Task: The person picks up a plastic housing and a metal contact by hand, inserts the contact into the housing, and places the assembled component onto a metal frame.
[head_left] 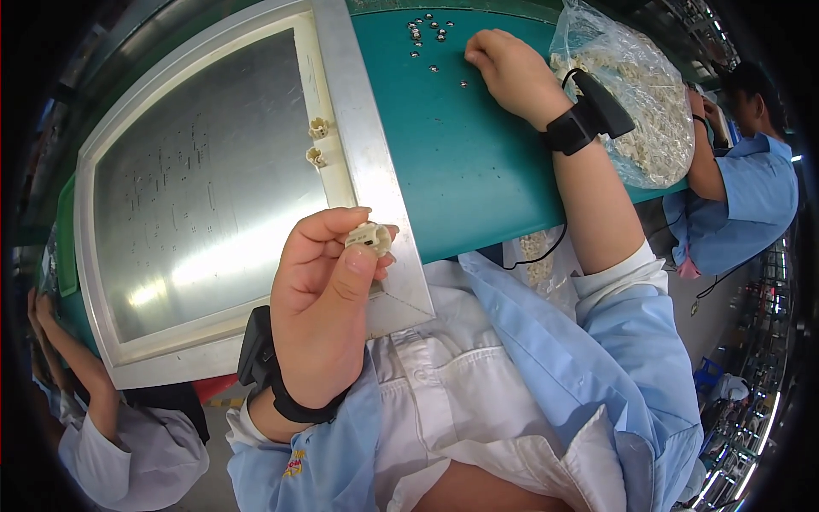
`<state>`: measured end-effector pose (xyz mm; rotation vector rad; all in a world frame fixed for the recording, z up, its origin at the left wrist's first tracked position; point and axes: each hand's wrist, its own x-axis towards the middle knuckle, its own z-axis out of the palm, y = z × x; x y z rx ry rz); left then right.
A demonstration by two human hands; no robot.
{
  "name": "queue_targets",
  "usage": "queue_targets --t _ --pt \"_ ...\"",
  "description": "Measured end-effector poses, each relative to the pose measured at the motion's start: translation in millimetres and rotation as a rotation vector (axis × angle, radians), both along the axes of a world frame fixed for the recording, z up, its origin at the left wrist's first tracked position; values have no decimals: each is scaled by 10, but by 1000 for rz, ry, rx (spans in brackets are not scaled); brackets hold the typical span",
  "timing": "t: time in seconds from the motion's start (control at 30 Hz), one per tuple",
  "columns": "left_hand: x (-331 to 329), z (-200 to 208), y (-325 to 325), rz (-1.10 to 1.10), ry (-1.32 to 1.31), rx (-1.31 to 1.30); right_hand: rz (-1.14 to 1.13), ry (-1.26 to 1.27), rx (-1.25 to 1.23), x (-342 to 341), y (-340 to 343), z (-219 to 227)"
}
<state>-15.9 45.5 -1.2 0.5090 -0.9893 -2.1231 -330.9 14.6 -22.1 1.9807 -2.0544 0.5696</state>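
As L hand [322, 303] holds 1 plas. pc [364, 236], frame [363, 128] bears 2.

A cream-coloured plastic fitting [368, 241] is pinched between thumb and fingers in the left grip [328, 299]. It is short and roughly tube-shaped, with an open end turned to the right and a small dark slot showing in its side just above the thumb tip. Fingers cover its far side. Small, shiny silver metal pieces [433, 68] with dark middles lie loose near the far edge of the green worktop [478, 171], mostly in a cluster, a few scattered nearer, just left of the right grip [512, 72].
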Motion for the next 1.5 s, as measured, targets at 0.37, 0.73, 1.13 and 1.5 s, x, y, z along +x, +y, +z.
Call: queue_targets --t 0.37,0.73,1.13,1.5 --pt "16 17 -5 2 4 8 83 -978 23 164 146 212" --pt "23 -2 -6 -4 -44 -9 234 -1144 189 698 434 477" --pt "-43 -2 -6 17 3 0 511 -1466 410 1336 620 658" --pt "-80 -1 29 96 -17 -60 464 -1619 506 1440 627 563"
